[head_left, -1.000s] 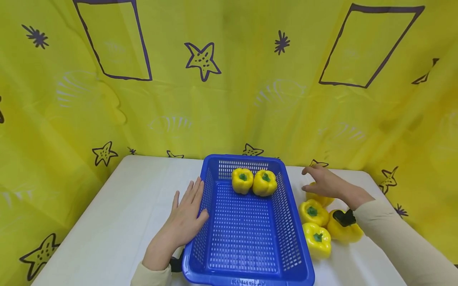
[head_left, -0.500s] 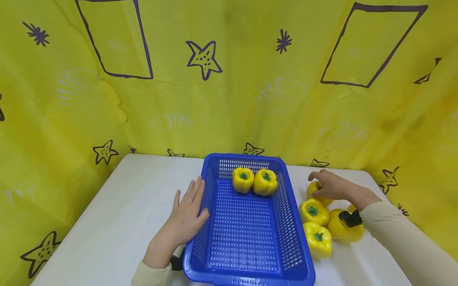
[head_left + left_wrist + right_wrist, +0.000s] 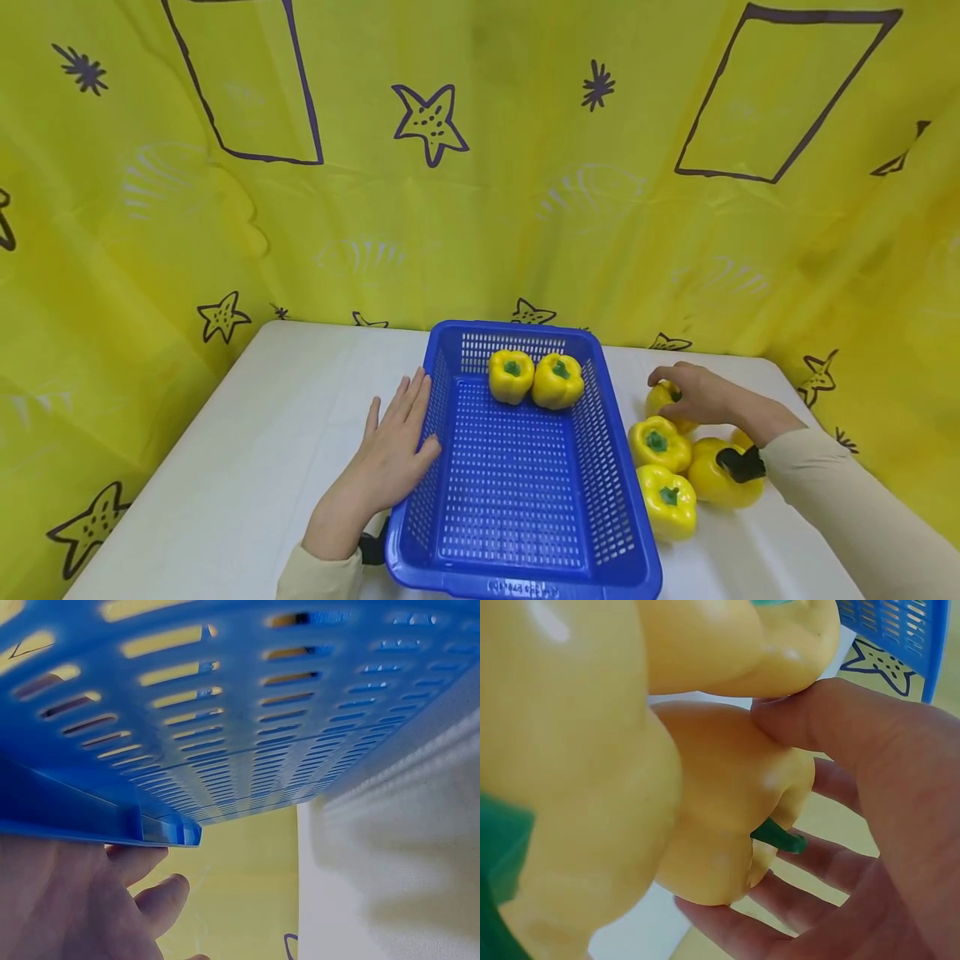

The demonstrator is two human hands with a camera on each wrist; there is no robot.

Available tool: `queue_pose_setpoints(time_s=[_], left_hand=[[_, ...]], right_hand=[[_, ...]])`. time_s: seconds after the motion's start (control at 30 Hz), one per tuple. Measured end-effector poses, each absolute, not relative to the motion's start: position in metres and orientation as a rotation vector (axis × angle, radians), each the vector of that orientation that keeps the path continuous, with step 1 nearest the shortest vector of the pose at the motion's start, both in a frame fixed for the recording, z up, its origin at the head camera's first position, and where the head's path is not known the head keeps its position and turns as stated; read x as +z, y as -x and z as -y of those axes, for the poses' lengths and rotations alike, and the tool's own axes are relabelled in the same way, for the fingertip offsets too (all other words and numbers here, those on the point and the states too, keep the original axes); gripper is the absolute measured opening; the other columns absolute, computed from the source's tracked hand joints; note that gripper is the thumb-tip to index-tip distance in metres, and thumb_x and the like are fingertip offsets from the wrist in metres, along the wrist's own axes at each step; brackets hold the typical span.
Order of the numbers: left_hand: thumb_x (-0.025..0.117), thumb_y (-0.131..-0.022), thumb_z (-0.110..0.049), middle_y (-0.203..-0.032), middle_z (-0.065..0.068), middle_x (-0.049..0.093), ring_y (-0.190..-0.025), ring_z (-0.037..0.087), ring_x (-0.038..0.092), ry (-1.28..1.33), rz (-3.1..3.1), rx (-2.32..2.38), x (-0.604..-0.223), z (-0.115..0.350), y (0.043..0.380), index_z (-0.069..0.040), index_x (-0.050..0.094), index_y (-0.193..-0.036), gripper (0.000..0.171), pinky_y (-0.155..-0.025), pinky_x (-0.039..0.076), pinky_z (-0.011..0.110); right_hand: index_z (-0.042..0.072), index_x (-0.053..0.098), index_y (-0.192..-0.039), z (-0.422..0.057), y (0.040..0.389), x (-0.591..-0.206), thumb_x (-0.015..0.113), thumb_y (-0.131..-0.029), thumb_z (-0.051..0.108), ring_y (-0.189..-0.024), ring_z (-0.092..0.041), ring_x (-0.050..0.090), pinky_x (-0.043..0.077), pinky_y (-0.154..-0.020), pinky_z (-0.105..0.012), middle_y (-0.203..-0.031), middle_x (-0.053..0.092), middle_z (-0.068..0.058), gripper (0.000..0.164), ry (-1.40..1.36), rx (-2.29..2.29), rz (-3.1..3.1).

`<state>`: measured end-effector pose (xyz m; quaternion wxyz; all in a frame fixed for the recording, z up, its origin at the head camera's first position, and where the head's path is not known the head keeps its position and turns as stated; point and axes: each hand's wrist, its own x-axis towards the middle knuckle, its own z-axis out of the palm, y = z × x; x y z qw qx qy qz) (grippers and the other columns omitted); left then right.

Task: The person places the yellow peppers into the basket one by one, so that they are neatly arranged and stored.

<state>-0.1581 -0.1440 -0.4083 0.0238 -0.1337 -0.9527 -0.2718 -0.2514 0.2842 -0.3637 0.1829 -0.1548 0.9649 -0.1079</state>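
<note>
My left hand (image 3: pixel 390 462) lies with straight fingers along the left rim of a blue plastic basket (image 3: pixel 510 492); in the left wrist view its fingers (image 3: pixel 161 900) show below that rim. Two yellow bell peppers, one left (image 3: pixel 512 379) and one right (image 3: pixel 557 383), sit side by side at the basket's far end. Beyond the basket's right side, my right hand (image 3: pixel 701 396) grips another yellow bell pepper (image 3: pixel 712 780). Its thumb (image 3: pixel 802 720) presses one side, and the fingers curl round the other, near the green stem.
Several more yellow bell peppers, among them a near one (image 3: pixel 666 504), a middle one (image 3: pixel 660 444) and an outer one (image 3: pixel 720 477), crowd the basket's right side. A white table (image 3: pixel 247 467) carries everything. Behind it hangs a yellow curtain (image 3: pixel 480 217) with starfish drawings.
My right hand has come down from above the far right pepper and moved slightly right, its fingers closing round it. The left hand stays at the basket rim.
</note>
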Motion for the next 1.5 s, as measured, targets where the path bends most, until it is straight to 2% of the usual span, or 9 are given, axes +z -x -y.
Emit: queue_pose_setpoints(time_s=[0.17,0.43,0.67,0.83,1.17,1.5], left_hand=[[0.051,-0.093,-0.025,-0.168,0.007,0.009,-0.156,0.033,0.006,0.408,2.960,-0.840,-0.410,0.144,0.158,-0.006,0.014,-0.159,0.077,-0.118,-0.001,0.068],[0.050,-0.093,-0.025,-0.168,0.007,0.009,-0.156,0.032,0.006,0.411,2.952,-0.835,-0.410,0.144,0.158,-0.005,0.014,-0.159,0.077,-0.119,-0.001,0.068],[0.050,-0.093,-0.026,-0.168,0.007,0.008,-0.156,0.033,0.006,0.402,2.963,-0.833,-0.408,0.144,0.158,-0.006,0.014,-0.159,0.078,-0.118,-0.001,0.068],[0.050,-0.093,-0.026,-0.168,0.006,0.006,-0.156,0.033,0.005,0.402,2.980,-0.832,-0.408,0.145,0.159,-0.007,0.012,-0.159,0.078,-0.119,-0.002,0.068],[0.050,-0.093,-0.026,-0.168,0.008,0.009,-0.155,0.035,0.006,0.413,2.954,-0.836,-0.409,0.144,0.158,-0.006,0.014,-0.159,0.078,-0.119,-0.001,0.068],[0.050,-0.093,-0.026,-0.168,0.007,0.008,-0.156,0.033,0.004,0.409,2.954,-0.830,-0.409,0.144,0.159,-0.006,0.013,-0.159,0.078,-0.118,-0.002,0.068]], right_hand=[[0.001,0.059,-0.129,-0.286,0.251,-0.364,0.072,-0.087,0.021,-0.099,-0.032,0.058,0.047,-0.096,-0.061,-0.115,0.060,-0.022,0.048,0.449,-0.316,-2.712],[0.003,0.059,-0.132,-0.293,0.251,-0.361,0.074,-0.086,0.027,-0.116,-0.047,0.055,0.042,-0.099,-0.066,-0.129,0.057,-0.028,0.054,0.493,-0.308,-2.681],[0.004,0.054,-0.137,-0.296,0.247,-0.360,0.077,-0.082,0.016,-0.124,-0.050,0.048,0.039,-0.102,-0.068,-0.139,0.049,-0.030,0.061,0.518,-0.354,-2.630],[0.003,0.052,-0.138,-0.295,0.245,-0.362,0.077,-0.080,0.008,-0.122,-0.048,0.051,0.041,-0.101,-0.067,-0.138,0.049,-0.029,0.063,0.560,-0.337,-2.636],[0.003,0.053,-0.136,-0.300,0.248,-0.366,0.078,-0.080,0.012,-0.113,-0.040,0.057,0.047,-0.097,-0.062,-0.130,0.054,-0.026,0.062,0.564,-0.340,-2.677],[0.001,0.053,-0.136,-0.297,0.248,-0.354,0.078,-0.081,0.014,-0.119,-0.047,0.055,0.047,-0.097,-0.063,-0.135,0.053,-0.030,0.062,0.663,-0.323,-2.753]])
